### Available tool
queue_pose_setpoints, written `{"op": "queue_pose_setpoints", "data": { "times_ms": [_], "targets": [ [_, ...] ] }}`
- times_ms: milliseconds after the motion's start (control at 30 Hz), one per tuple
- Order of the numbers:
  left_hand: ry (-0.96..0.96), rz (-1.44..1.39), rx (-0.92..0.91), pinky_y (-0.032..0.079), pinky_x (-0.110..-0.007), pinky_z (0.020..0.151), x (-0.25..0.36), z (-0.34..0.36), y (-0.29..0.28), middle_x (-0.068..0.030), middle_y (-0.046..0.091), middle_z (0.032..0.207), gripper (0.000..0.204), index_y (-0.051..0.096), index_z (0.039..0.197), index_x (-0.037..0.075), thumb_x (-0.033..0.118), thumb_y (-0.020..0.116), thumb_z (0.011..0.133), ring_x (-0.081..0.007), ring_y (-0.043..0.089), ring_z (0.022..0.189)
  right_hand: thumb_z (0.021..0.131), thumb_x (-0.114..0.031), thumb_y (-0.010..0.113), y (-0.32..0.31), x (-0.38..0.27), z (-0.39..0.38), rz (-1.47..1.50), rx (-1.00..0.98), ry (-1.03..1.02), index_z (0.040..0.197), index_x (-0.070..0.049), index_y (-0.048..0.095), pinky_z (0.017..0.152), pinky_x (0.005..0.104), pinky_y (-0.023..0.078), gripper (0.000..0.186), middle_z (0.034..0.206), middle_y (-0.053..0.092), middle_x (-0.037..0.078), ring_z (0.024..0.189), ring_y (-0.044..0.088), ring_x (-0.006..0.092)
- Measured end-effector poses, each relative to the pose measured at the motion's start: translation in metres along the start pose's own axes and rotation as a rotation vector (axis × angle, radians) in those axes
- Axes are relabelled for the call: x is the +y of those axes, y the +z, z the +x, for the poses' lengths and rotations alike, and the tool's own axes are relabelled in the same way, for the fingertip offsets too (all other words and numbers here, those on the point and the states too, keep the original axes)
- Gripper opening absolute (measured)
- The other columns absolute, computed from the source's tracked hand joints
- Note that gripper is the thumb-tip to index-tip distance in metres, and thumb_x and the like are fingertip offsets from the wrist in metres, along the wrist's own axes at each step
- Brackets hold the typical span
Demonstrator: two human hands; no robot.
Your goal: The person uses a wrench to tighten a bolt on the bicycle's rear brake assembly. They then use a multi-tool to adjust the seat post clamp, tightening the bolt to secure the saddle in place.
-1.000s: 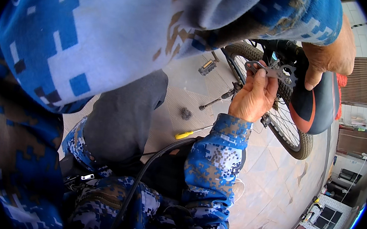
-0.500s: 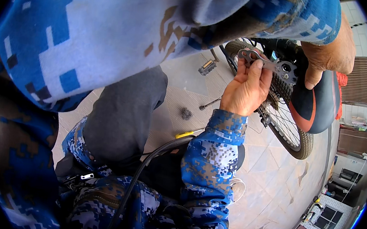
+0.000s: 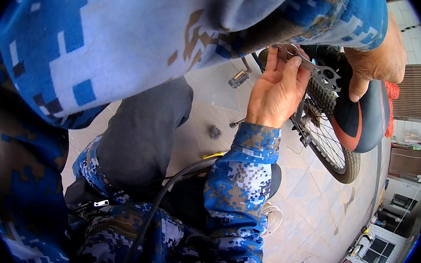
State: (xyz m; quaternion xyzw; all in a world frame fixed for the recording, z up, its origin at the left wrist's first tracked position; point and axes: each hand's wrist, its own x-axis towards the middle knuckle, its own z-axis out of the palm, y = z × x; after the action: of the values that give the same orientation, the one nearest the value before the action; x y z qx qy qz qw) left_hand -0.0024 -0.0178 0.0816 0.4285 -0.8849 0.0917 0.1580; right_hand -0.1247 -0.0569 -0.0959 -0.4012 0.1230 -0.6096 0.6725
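Observation:
My left hand (image 3: 374, 61) reaches across from the upper left and grips the black and orange bicycle saddle (image 3: 358, 125), its thumb pressed down on the top. Palm up, my right hand (image 3: 275, 92) pinches a flat silver multi-hole wrench (image 3: 324, 77) between thumb and fingers, just left of the saddle and over the bicycle's rear wheel (image 3: 344, 174). The wrench's far end passes partly behind my fingers and upper sleeve. Whether it touches the bicycle I cannot tell.
A pedal (image 3: 237, 78) on its crank is left of the wheel. A dark scouring-pad-like clump (image 3: 215, 131), a yellow-handled tool (image 3: 212, 156) and a partly hidden metal rod (image 3: 235, 124) lie on the tiled floor (image 3: 314, 207). Brick buildings (image 3: 377, 239) stand at the right rim.
My right hand has moved up and to the left with the wrench, which slants more and is partly hidden. My left hand has stayed on the saddle.

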Motion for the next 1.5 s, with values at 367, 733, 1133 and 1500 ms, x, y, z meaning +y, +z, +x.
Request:
{"op": "queue_pose_setpoints", "data": {
  "times_ms": [367, 733, 1133, 1500],
  "targets": [
    [0.052, -0.014, 0.013, 0.052, -0.043, 0.084, 0.005, 0.015, 0.001, -0.0146, 0.071, 0.101, 0.065, 0.059, 0.128, 0.028, 0.035, 0.084, 0.069, -0.0354, 0.067, 0.096, 0.1, -0.024, 0.057, 0.023, -0.007, 0.015, -0.104, -0.019, -0.118, 0.112, 0.005, 0.05, 0.092, 0.0421, 0.056, 0.032, 0.108, 0.062, 0.018, 0.098, 0.064, 0.0252],
    [0.039, -0.018, -0.017, 0.052, -0.043, 0.084, 0.002, 0.031, -0.008, -0.0149, 0.071, 0.101, 0.063, 0.061, 0.127, 0.026, 0.035, 0.084, 0.069, -0.0354, 0.067, 0.096, 0.098, -0.019, 0.057, 0.027, 0.011, -0.012, -0.124, 0.089, 0.183, 0.107, 0.005, 0.052, 0.07, 0.0369, 0.061, 0.026, 0.097, 0.064, 0.018, 0.084, 0.068, 0.0242],
    [0.083, -0.047, 0.036, 0.052, -0.043, 0.084, 0.004, 0.034, -0.005, -0.0152, 0.071, 0.101, 0.061, 0.062, 0.125, 0.024, 0.035, 0.084, 0.069, -0.0355, 0.067, 0.096, 0.096, -0.019, 0.06, -0.063, 0.002, -0.022, -0.589, 0.237, 0.051, 0.106, 0.003, 0.057, 0.058, 0.032, 0.06, 0.024, 0.091, 0.069, 0.017, 0.077, 0.07, 0.0246],
    [-0.054, 0.209, 0.136, 0.054, -0.044, 0.068, -0.001, 0.017, 0.009, -0.0239, 0.065, 0.069, 0.056, 0.07, 0.073, -0.005, 0.051, 0.076, 0.071, -0.0399, 0.067, 0.069, 0.096, -0.032, 0.055, -0.095, -0.013, -0.009, -0.109, 0.509, 0.187, 0.103, -0.008, 0.058, 0.063, 0.0317, 0.047, 0.025, 0.105, 0.068, 0.006, 0.09, 0.064, 0.0241]
  ]
}}
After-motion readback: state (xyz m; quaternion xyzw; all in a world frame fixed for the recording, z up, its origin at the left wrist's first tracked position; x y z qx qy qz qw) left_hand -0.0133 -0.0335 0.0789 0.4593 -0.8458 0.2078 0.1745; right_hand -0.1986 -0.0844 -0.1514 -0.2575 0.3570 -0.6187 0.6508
